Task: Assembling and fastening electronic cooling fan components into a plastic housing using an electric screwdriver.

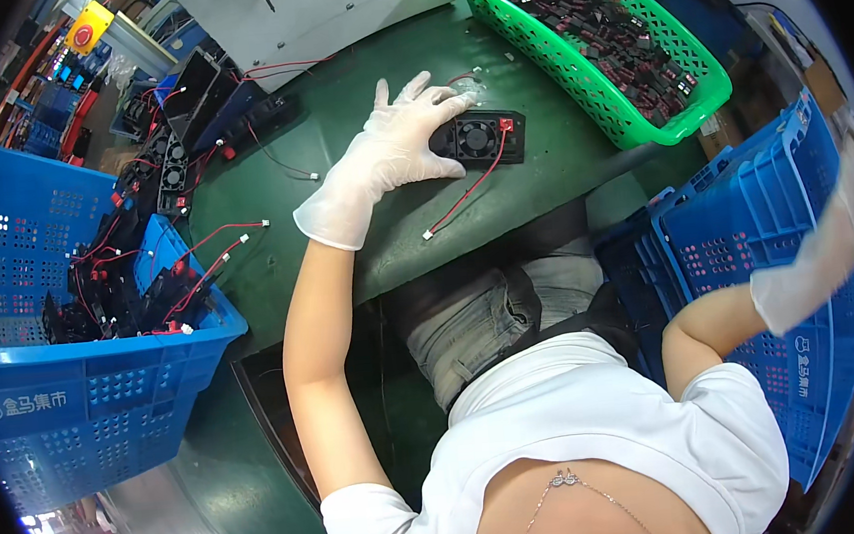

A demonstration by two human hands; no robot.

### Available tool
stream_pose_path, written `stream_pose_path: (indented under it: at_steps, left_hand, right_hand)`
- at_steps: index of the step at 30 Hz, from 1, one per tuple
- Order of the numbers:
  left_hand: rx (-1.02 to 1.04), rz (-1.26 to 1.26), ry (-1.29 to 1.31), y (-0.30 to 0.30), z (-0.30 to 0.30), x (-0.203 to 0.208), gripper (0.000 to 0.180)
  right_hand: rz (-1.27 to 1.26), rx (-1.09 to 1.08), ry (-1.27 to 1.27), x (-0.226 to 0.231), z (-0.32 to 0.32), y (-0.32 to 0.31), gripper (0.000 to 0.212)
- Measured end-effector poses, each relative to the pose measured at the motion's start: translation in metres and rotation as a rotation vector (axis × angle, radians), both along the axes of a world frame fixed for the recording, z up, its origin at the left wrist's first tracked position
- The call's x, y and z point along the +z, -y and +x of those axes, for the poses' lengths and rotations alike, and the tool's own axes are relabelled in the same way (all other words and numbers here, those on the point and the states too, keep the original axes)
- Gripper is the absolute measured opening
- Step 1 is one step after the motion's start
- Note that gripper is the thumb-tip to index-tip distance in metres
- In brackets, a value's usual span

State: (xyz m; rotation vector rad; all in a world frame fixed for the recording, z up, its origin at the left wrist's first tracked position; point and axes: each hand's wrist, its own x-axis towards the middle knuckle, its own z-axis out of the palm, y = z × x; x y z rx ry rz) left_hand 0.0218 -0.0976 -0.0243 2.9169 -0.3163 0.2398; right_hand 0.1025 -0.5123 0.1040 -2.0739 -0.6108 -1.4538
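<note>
A black rectangular fan module lies on the green worktop, with a small round fan, a red connector and a red-black lead ending in a white plug. My left hand, in a pale thin glove, spans the module's left end, thumb at the near edge and a finger at the far edge; other fingers are raised apart. Far out to the right, my gloved right hand is stretched beside the blue crates. It is smeared and its fingers run into the dark rim, so what they touch is hidden.
A green basket of small black-and-red parts stands at the back right. More fan modules with loose leads lie at left, above a blue crate holding others. A grey machine housing stands behind. Blue crates are at right.
</note>
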Motion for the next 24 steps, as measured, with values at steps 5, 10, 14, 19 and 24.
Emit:
stream_pose_path:
  at_steps: [5, 10, 14, 19, 24]
  left_hand:
    - [0.013, -0.236, -0.019, -0.005, 0.002, 0.005, 0.064]
    - [-0.083, -1.326, -0.031, -0.034, 0.009, 0.015, 0.057]
    - [-0.133, -1.929, 0.147, -0.04, -0.005, 0.034, 0.063]
    - [-0.147, -2.155, 0.074, -0.064, -0.01, 0.025, 0.066]
    - [0.213, -1.813, 0.214, -0.019, -0.015, 0.044, 0.05]
  right_hand:
    - [-0.279, 0.324, -0.3, -0.009, 0.088, -0.092, 0.025]
    - [-0.879, 0.937, -1.065, -0.021, 0.219, -0.18, 0.036]
    - [-1.415, 0.44, -0.931, -0.052, 0.22, -0.238, 0.052]
    - [-1.363, 0.251, -0.743, -0.072, 0.196, -0.254, 0.034]
    - [-1.149, 0.468, -1.068, -0.096, 0.217, -0.242, 0.035]
